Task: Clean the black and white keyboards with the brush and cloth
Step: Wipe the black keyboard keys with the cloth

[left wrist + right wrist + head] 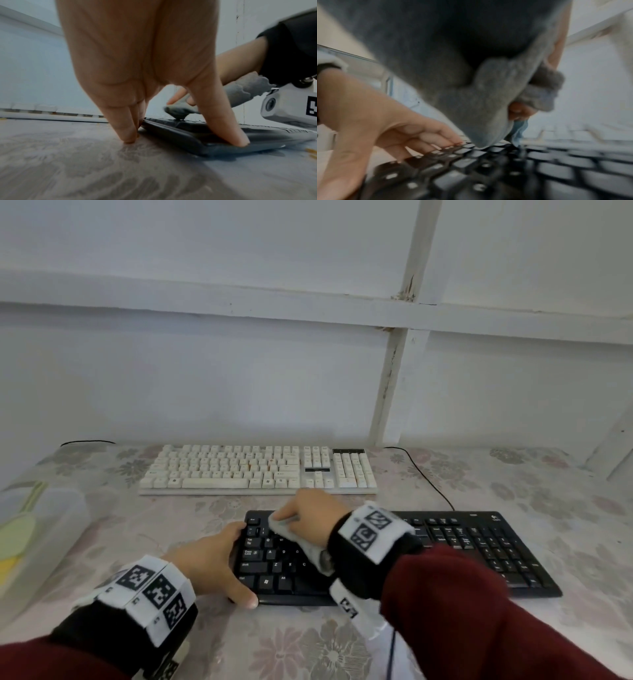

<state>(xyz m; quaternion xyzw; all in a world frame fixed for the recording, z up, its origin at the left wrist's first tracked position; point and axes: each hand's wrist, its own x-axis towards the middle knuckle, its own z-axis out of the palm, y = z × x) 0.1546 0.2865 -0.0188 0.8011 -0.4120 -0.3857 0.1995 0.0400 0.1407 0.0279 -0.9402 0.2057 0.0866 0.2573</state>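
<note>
While the right hand (310, 517) works at the far left corner of the black keyboard (479, 546), its grip is closed around a bunched grey cloth (298, 539), fingers curled over the wad and pinching it. The cloth's lower tip touches the keys of the upper rows, as the right wrist view shows (477, 135); a loose tail of the cloth trails back under the wrist. The left hand (212, 559) braces the keyboard's left end: the thumb (223, 121) presses on the near front edge, and the remaining fingers (123, 121), held straight and close together, rest against the left side with their tips on the tabletop (308, 645). That grip is spread, thumb well apart from the fingers, holding the keyboard's corner between them.

The black keyboard lies flat on the floral-patterned tabletop, near the person, angled slightly, with its cable (424, 474) running back toward the wall. The white keyboard (257, 470) lies just behind it, parallel to the wall and apart from the black one. A translucent plastic container (44, 529) stands at the left edge of the tabletop, holding pale green and yellow items that cannot be identified. Both wrists carry black bands with white tag-marked blocks over dark red sleeves (479, 618).
</note>
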